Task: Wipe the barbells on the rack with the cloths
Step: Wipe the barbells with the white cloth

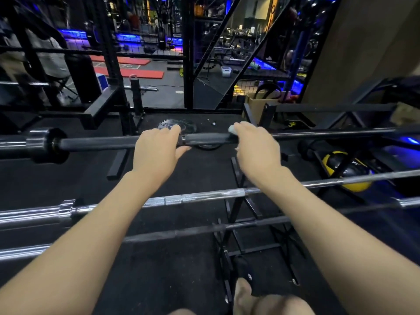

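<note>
My left hand [156,147] curls over the dark knurled steel barbell [102,143] on the black rack [238,214]; my right-hand fingers [244,128] clamp a pale cloth [232,129] against it. Risk: a hard stroke may roll the bar or shed the small cloth.

cloth [232,129] mostly hidden under right hand [256,147], barbell [102,143] ends cut off

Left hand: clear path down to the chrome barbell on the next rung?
Probably yes. The left hand grips the black barbell, and the chrome barbell lies lower and nearer the person, right under the left forearm, with nothing visible between them.
</note>
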